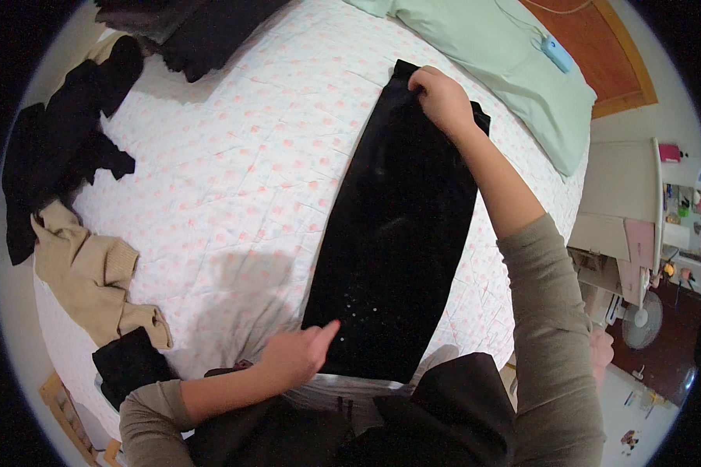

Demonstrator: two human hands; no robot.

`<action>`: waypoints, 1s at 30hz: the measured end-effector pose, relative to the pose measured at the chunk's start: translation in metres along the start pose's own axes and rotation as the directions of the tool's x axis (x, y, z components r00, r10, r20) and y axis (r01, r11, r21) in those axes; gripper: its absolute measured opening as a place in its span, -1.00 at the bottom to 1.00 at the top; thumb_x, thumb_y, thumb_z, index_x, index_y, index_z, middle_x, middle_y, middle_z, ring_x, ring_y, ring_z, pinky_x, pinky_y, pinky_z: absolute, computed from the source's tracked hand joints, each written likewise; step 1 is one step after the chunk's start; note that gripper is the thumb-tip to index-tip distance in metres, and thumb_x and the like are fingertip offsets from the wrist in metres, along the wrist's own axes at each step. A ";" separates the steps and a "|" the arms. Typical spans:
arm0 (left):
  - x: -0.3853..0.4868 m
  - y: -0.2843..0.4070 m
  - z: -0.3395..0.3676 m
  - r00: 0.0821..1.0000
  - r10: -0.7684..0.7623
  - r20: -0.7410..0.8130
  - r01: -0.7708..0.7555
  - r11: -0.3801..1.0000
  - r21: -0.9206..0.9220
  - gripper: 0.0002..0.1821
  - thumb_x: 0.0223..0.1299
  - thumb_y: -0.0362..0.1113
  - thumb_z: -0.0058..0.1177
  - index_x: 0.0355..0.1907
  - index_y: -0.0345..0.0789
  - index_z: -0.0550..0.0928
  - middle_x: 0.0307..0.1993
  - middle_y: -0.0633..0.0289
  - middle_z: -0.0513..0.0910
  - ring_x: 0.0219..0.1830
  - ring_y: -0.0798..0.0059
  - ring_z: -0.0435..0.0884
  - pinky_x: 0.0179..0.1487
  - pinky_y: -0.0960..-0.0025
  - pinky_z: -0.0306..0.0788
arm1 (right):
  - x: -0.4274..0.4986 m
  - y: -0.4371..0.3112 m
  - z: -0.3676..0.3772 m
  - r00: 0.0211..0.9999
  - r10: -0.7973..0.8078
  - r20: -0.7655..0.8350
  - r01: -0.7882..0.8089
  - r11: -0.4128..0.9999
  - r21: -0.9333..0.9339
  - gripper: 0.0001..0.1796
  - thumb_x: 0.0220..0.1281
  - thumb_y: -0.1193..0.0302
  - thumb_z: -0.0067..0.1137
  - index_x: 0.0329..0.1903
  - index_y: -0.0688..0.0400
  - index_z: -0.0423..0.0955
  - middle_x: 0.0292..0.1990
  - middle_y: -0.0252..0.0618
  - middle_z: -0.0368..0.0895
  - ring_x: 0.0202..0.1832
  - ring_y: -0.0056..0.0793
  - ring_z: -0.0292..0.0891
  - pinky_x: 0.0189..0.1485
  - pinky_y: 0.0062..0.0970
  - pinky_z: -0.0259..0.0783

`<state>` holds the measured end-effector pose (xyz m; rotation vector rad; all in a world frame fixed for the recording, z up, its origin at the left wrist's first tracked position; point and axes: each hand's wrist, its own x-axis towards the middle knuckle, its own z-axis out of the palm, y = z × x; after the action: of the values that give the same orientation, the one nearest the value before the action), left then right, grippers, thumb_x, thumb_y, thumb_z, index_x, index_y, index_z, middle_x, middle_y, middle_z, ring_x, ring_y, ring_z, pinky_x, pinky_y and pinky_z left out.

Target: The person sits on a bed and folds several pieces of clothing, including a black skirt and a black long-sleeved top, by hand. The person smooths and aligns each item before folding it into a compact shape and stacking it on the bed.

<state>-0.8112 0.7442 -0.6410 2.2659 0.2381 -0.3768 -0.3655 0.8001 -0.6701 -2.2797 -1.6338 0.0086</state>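
Note:
A black garment (397,227), long and narrowing towards its upper end, lies flat on a white quilted bedspread (233,192) with small pink spots. Several pale dots show near its lower end. My right hand (441,96) is at the upper end, fingers curled down on the cloth; whether they pinch it is hidden. My left hand (301,353) is beside the lower left edge, its index finger reaching onto the black cloth, the other fingers partly curled.
A beige knitted garment (87,274), a folded black cloth (131,362) and a heap of black clothes (64,134) lie at the left. More dark clothing (198,35) is at the top. A green pillow (490,70) with a light blue device (556,54) lies upper right.

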 end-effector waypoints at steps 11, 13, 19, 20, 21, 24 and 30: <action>0.030 0.036 0.051 0.984 0.179 0.007 -0.174 0.964 -0.200 -0.33 0.08 -0.27 0.07 0.26 -0.44 0.27 -0.41 0.11 0.44 -0.53 0.29 0.50 -0.48 0.35 0.42 | -0.063 0.047 -0.003 0.989 0.074 -0.124 -0.059 0.991 0.121 -0.67 -0.08 0.70 -0.01 -0.22 0.15 0.54 0.04 -0.32 0.53 -0.01 -0.20 0.49 0.01 -0.33 0.44; 0.036 0.040 0.047 0.979 0.200 0.031 -0.190 0.961 -0.201 -0.36 0.13 -0.21 0.06 0.26 -0.39 0.29 -0.42 0.13 0.45 -0.51 0.28 0.51 -0.48 0.34 0.42 | -0.070 0.040 -0.001 0.982 0.187 -0.018 -0.188 0.982 -0.023 -0.59 -0.08 0.72 -0.09 -0.16 0.13 0.57 0.10 -0.27 0.49 0.02 -0.19 0.47 0.06 -0.34 0.41; 0.102 0.019 0.019 0.819 0.507 -0.269 -0.479 0.862 0.168 -0.38 0.11 -0.16 0.07 0.23 -0.34 0.35 0.05 0.07 0.48 0.10 0.14 0.42 0.12 0.15 0.36 | -0.103 -0.028 0.015 0.999 -0.048 0.013 0.050 0.969 -0.244 -0.49 0.20 0.11 0.02 0.16 0.08 0.40 0.31 -0.15 0.22 0.32 -0.08 0.13 0.32 -0.12 0.10; 0.112 0.014 0.017 0.878 0.443 -0.181 -0.399 0.886 0.236 -0.34 0.08 -0.13 0.09 0.24 -0.34 0.33 0.18 0.04 0.35 0.22 0.11 0.29 0.23 0.08 0.21 | -0.112 -0.042 0.024 0.989 0.009 0.145 0.023 0.976 -0.218 -0.40 0.23 0.02 -0.05 0.24 0.07 0.31 0.36 -0.15 0.11 0.38 -0.09 -0.01 0.37 -0.12 -0.02; 0.119 0.010 0.017 0.921 0.362 -0.140 -0.309 0.902 0.300 -0.30 0.06 -0.09 0.11 0.26 -0.35 0.31 0.32 0.01 0.21 0.34 0.08 0.17 0.34 0.02 0.07 | -0.117 -0.052 0.033 0.974 0.011 0.226 0.028 0.985 -0.170 -0.32 0.26 -0.06 -0.11 0.31 0.06 0.22 0.40 -0.14 0.01 0.44 -0.11 -0.15 0.42 -0.12 -0.13; 0.129 0.006 0.026 0.953 0.296 -0.058 -0.259 0.901 0.348 -0.21 0.03 0.01 0.14 0.29 -0.33 0.28 0.37 -0.02 0.11 0.39 0.09 0.06 0.36 -0.03 0.00 | -0.108 -0.043 0.053 0.999 -0.017 0.035 0.020 0.996 -0.092 -0.28 0.26 -0.09 -0.12 0.38 -0.01 0.11 0.41 -0.12 -0.03 0.43 -0.05 -0.13 0.41 -0.10 -0.11; 0.123 0.006 0.034 0.960 0.266 -0.087 -0.221 0.911 0.347 -0.19 0.01 0.00 0.17 0.30 -0.31 0.27 0.36 -0.04 0.11 0.39 0.06 0.07 0.36 -0.04 0.00 | -0.063 0.021 0.045 0.999 0.037 -0.022 -0.042 0.959 -0.279 -0.33 0.29 -0.09 -0.19 0.38 -0.09 0.10 0.43 -0.30 -0.05 0.44 -0.20 -0.15 0.43 -0.17 -0.16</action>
<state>-0.7001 0.7206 -0.7002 2.6228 -0.0499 -0.1406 -0.3764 0.7483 -0.7306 -2.5108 -1.6720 -0.2464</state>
